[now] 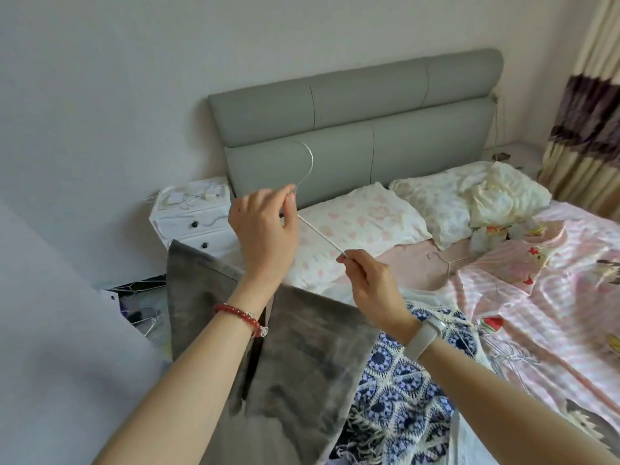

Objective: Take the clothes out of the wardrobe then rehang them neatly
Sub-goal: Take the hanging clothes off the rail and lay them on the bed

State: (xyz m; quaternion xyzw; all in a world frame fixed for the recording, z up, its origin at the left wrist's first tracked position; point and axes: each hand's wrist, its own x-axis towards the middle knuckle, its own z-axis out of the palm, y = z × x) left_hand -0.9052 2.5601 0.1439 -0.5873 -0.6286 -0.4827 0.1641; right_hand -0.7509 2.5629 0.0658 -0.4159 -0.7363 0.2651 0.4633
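Note:
I hold a thin silver wire hanger (320, 233) up in front of the bed. My left hand (266, 229) pinches its neck just below the hook, which curves up against the grey headboard. My right hand (369, 280) pinches the end of the hanger's right arm. A grey garment (302, 370) hangs below my left forearm, over the front of the view; how it is held is hidden. A blue and white crocheted garment (402, 387) lies on the bed under my right forearm.
The bed (553, 270) has a pink striped sheet, two pillows and a crumpled cloth. Another wire hanger (448, 260) lies on the sheet. A white nightstand (194, 216) stands left of the headboard, with more hangers in a heap (144, 317) below it. Curtains hang at right.

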